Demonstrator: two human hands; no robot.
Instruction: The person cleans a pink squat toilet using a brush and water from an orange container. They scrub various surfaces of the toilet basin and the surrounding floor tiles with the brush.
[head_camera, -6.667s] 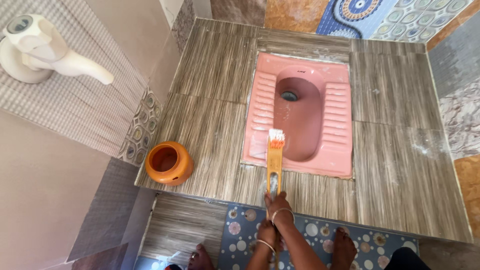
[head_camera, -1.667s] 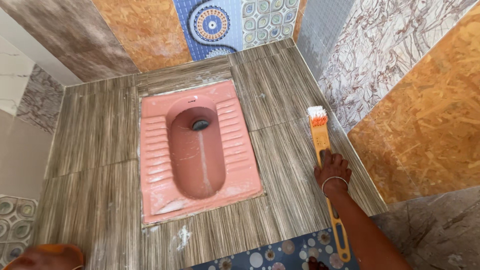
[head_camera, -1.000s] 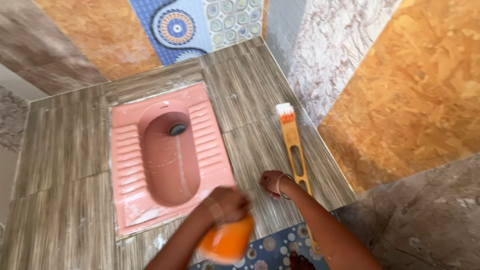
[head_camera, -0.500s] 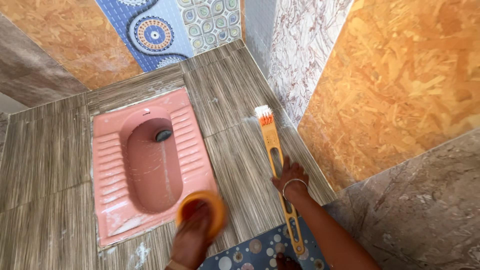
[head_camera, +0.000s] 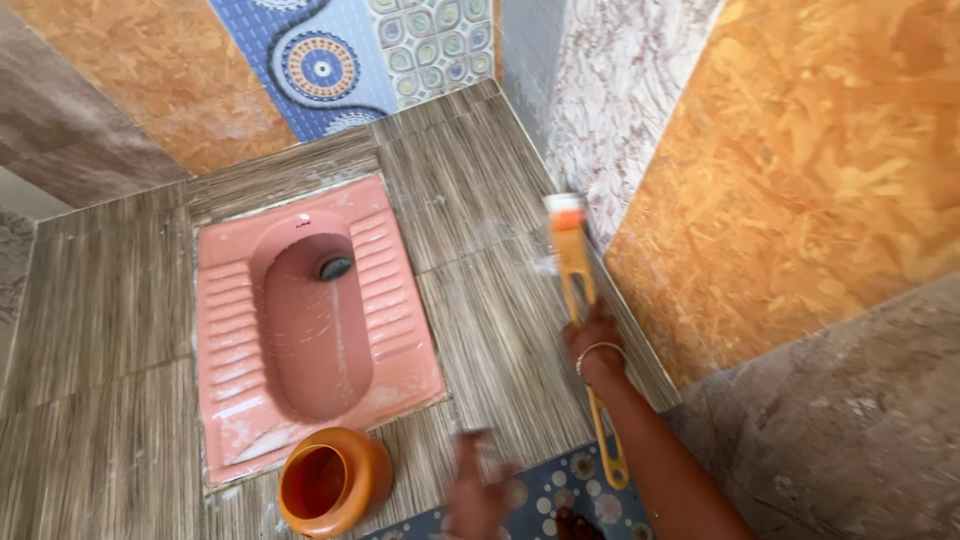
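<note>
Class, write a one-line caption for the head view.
Right hand holds an orange long-handled brush on the tiled floor beside a pink squat toilet.

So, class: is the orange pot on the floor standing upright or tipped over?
Upright. The orange pot stands on its base on the striped floor tiles beside the pink squat pan, its round mouth facing up. Whether it holds water cannot be told.

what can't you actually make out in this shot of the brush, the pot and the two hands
- Left hand, head view: motion-blurred, so its fingers and grip cannot be read; it looks apart from the orange pot.
- Brush bristles, head view: smeared by blur; contact with the floor is unclear.
- Right hand, head view: the fingers under the handle are hidden by the hand itself.
- Orange pot: its contents are too dark to tell.
- Both arms: cut off by the bottom edge.
</note>
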